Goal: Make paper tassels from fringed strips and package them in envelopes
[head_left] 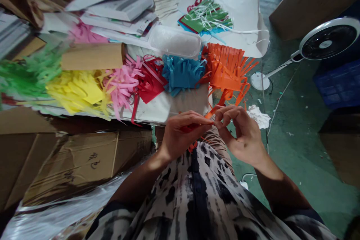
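My left hand is closed in a pinch on a folded orange-red paper strip, part of it hidden inside the palm. Opposite it, my right hand has thumb and finger pinched at the same spot. Between the two hands an orange strip shows, and the fingertips almost meet there. Small orange paper ends hang below the left hand, over the lap. Just beyond the hands, fringed orange paper lies at the table's corner, with strips hanging over the edge.
Along the table lie blue fringed paper, red paper, pink strips, yellow paper and green paper. Behind stands a clear plastic tray. A white fan is at right; cardboard boxes are at left.
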`<control>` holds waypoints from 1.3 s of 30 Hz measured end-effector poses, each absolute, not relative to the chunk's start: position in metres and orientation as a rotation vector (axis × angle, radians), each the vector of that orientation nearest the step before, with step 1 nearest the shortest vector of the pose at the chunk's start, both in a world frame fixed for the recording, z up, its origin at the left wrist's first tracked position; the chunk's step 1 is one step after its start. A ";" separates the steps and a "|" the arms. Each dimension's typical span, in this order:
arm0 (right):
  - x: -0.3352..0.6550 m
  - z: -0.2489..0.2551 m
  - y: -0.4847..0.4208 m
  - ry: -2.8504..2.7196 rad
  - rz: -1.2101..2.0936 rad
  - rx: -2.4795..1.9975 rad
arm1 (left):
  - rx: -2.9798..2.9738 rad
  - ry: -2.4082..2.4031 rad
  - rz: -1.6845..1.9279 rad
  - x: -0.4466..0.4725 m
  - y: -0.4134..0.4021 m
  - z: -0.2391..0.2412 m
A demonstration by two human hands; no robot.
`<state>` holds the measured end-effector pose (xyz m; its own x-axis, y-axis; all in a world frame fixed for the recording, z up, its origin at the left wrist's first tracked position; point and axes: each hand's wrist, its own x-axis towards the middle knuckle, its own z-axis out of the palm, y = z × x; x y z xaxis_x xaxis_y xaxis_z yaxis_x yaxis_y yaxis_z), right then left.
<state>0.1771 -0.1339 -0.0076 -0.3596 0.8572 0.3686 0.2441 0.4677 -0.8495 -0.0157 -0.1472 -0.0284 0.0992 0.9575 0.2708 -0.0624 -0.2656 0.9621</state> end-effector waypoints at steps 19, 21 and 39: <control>0.186 -0.009 -0.132 -1.960 0.781 -0.975 | 1.591 1.108 1.363 -0.007 -0.146 -0.027; 0.186 -0.009 -0.134 -1.922 0.809 -0.951 | 1.622 1.104 1.388 -0.006 -0.147 -0.026; 0.180 -0.016 -0.142 -1.838 0.773 -0.928 | 1.863 1.161 1.523 -0.002 -0.151 -0.030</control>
<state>0.1802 -0.1420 -0.0164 -0.3050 0.8442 0.4408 0.2752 0.5213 -0.8078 -0.0017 -0.1513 -0.0301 0.0279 0.8314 0.5549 0.3148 -0.5342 0.7845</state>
